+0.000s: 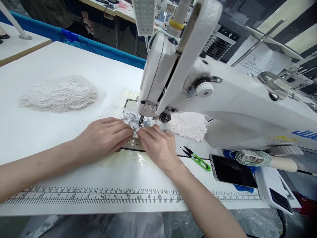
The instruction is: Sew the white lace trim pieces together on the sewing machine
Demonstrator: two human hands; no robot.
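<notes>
A strip of white lace lies under the needle and presser foot of a white sewing machine. My left hand grips the lace just left of the foot, its fingers pressed together on the gathered edge. On the near side of the foot, my right hand pinches the same lace, fingertips almost meeting those of the left. The bit of lace beneath the fingertips is hidden. More white lace fabric lies to the right, behind the machine's head.
A stack of white lace pieces rests on the left of the table. Green thread snips, a phone, a coil of pale cord and a white device sit at the right. A printed ruler runs along the front edge.
</notes>
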